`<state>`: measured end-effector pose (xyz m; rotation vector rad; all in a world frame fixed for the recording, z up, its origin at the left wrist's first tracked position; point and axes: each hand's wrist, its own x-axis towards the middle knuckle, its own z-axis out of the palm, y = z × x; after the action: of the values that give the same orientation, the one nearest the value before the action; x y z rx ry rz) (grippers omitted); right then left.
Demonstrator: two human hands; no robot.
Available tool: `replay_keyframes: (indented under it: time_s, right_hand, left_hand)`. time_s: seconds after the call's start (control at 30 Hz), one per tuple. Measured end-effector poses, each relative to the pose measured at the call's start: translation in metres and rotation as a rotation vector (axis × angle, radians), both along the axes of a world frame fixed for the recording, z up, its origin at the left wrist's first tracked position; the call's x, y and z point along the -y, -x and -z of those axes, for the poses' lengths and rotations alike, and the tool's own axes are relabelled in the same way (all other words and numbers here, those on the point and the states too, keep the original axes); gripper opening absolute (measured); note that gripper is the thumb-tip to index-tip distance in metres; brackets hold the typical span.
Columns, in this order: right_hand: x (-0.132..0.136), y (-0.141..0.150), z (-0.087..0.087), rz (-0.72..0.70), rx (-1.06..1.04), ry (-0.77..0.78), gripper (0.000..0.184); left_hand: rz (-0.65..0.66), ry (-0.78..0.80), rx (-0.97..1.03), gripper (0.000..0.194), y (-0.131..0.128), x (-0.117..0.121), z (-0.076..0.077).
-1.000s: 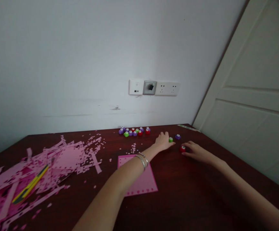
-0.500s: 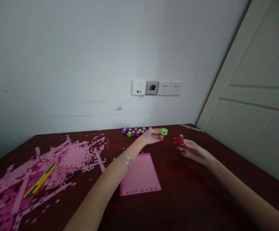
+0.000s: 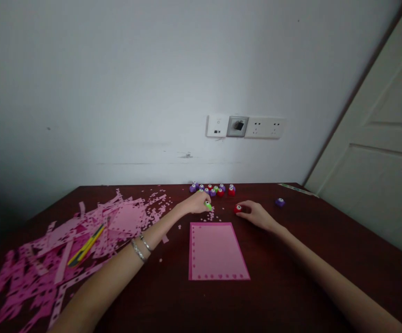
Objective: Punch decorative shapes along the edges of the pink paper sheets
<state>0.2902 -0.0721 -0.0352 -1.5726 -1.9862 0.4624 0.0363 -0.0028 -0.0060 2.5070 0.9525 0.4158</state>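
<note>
Gripped by the left hand (image 3: 197,202) is a green punch (image 3: 208,206), by the right hand (image 3: 258,215) a red punch (image 3: 238,210). Both have been brought nearer the pink paper (image 3: 217,249), now uncovered.

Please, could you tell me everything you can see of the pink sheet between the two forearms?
The pink sheet looks like paper, four-sided, pale pink with deeper pink showing along its left and top edges. Small darker marks run along its left and bottom sides; I cannot tell if they are holes. It lies flat on the dark table, and neither the left hand nor the right hand touches it.
</note>
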Motion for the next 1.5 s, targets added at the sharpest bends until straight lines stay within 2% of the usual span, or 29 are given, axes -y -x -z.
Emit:
replay_keyframes:
  time_s: [0.13,0.27,0.4,0.53,0.63,0.73,0.83,0.9,1.0,1.1,1.17,1.23,1.33,1.4,1.5]
  right_hand:
    - [-0.031,0.03,0.004,-0.031,0.266,-0.107,0.024]
    - [-0.061,0.05,-0.002,0.047,0.415,-0.106,0.025]
    - [-0.081,0.055,-0.005,0.183,0.44,-0.066,0.026]
    - [-0.08,0.049,-0.007,0.245,0.417,-0.062,0.032]
    - [-0.067,0.025,-0.01,0.279,0.448,-0.107,0.031]
    - [-0.047,-0.018,-0.013,0.457,0.531,-0.115,0.031]
    - [-0.03,-0.069,-0.011,0.686,0.665,-0.093,0.044]
    - [-0.023,-0.098,-0.005,0.759,0.668,-0.023,0.054]
    - [-0.022,-0.123,0.004,0.632,0.543,0.109,0.043]
    - [-0.025,-0.12,0.004,0.512,0.334,0.069,0.025]
    - [-0.023,-0.101,-0.005,0.421,0.053,0.093,0.025]
    - [-0.017,-0.074,-0.021,0.266,-0.365,0.247,0.032]
    - [-0.002,-0.032,-0.047,-0.124,-0.867,0.373,0.034]
    - [0.009,-0.01,-0.061,-0.322,-1.024,0.441,0.035]
    - [0.022,0.012,-0.071,-0.482,-1.111,0.517,0.038]
  left_hand:
    - [-0.201,-0.146,-0.072,0.011,0.022,-0.004,0.012]
    - [-0.329,-0.211,-0.087,0.015,0.023,-0.022,0.022]
    - [-0.407,-0.24,-0.073,0.026,0.015,-0.042,0.027]
    - [-0.438,-0.25,-0.063,0.03,0.007,-0.049,0.031]
    - [-0.436,-0.318,0.001,0.031,0.009,-0.045,0.032]
    - [-0.441,-0.368,0.162,0.023,0.018,-0.04,0.031]
    - [-0.451,-0.281,0.328,0.015,0.025,-0.038,0.028]
    - [-0.464,-0.198,0.415,0.012,0.025,-0.038,0.025]
    - [-0.473,-0.098,0.511,0.014,0.019,-0.034,0.019]
    - [-0.454,-0.005,0.565,0.016,0.01,-0.026,0.013]
    - [-0.424,0.076,0.595,0.018,0.004,-0.02,0.011]
    - [-0.384,0.16,0.628,0.019,-0.001,-0.015,0.009]
    - [-0.343,0.253,0.669,0.018,-0.004,-0.009,0.008]
    - [-0.32,0.293,0.682,0.017,-0.004,-0.005,0.008]
    - [-0.291,0.337,0.676,0.018,-0.003,0.003,0.007]
